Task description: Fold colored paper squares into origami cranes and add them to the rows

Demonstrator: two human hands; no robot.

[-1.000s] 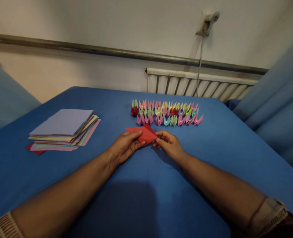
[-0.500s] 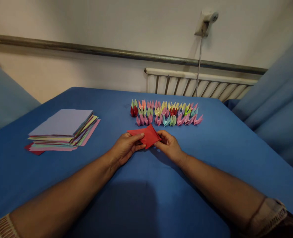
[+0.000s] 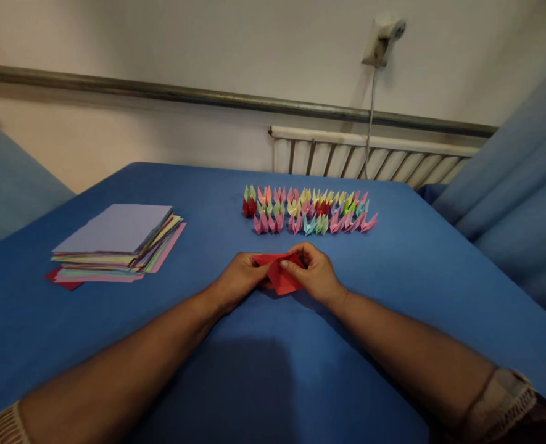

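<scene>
A folded piece of red origami paper (image 3: 284,280) is held between my two hands, above the middle of the blue-covered table. My left hand (image 3: 242,277) grips its left corner, thumb on top and the other fingers mostly hidden beneath. On the other side my right hand (image 3: 318,274) pinches the right part, its thumb pressing on the front face near the centre. Beyond the hands stand rows of small folded paper figures (image 3: 310,213) in pink, yellow, green, red and blue, with pointed tips upward.
To the left lies a stack of coloured paper squares (image 3: 113,229), lavender on top, with a red sheet (image 3: 64,280) jutting from under it. Behind the blue table (image 3: 198,203) are a metal rail (image 3: 198,95), a white radiator (image 3: 374,145) and a wall socket with a cord (image 3: 381,46). Blue curtains (image 3: 527,172) hang at the sides.
The red paper has turned and come slightly lower, so a pointed lower corner now faces me. My right thumb has moved onto its front face, and my left hand has shifted to its left corner.
</scene>
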